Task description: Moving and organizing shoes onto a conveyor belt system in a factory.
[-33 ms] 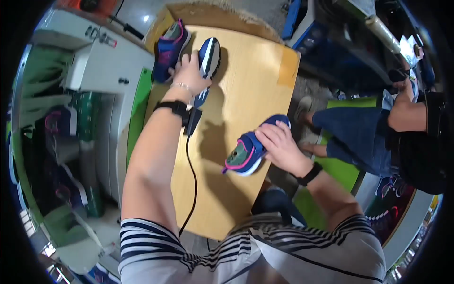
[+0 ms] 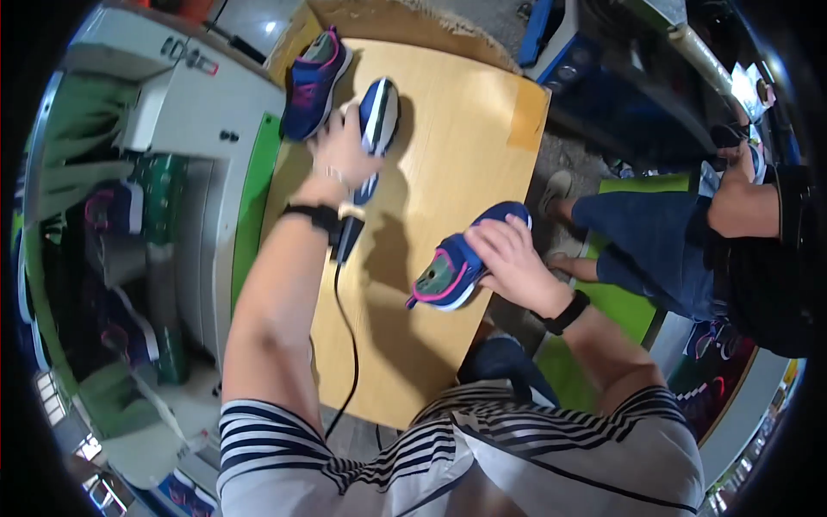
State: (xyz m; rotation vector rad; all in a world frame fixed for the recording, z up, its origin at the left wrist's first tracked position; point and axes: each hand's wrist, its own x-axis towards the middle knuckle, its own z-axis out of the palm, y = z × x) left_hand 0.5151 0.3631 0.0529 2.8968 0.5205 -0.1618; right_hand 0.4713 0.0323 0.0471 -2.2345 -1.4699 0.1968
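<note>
My left hand (image 2: 343, 153) reaches to the far left of the table, its fingers and thumb closed about a blue sneaker (image 2: 380, 116) that lies tipped on its side, white sole edge showing. Its grip is partly hidden by the back of the hand. Beside those fingers stands another blue sneaker (image 2: 314, 90) with pink trim. Closer to me on the right, my right hand (image 2: 510, 257) is wrapped over the front of a blue sneaker (image 2: 448, 271) with a pink collar and green lining. Its opening faces up and its heel points toward me.
The wooden table (image 2: 457, 129) has a cardboard border (image 2: 413, 24) at the far side. A black cable (image 2: 354, 345) runs from a dark device at my left wrist. Grey cabinets (image 2: 189, 103) stand left. At the right, a person in blue shorts (image 2: 642, 237) stands close by.
My left hand and the tipped sneaker have shifted slightly toward me, away from the standing sneaker. My right hand and its sneaker have hardly moved.
</note>
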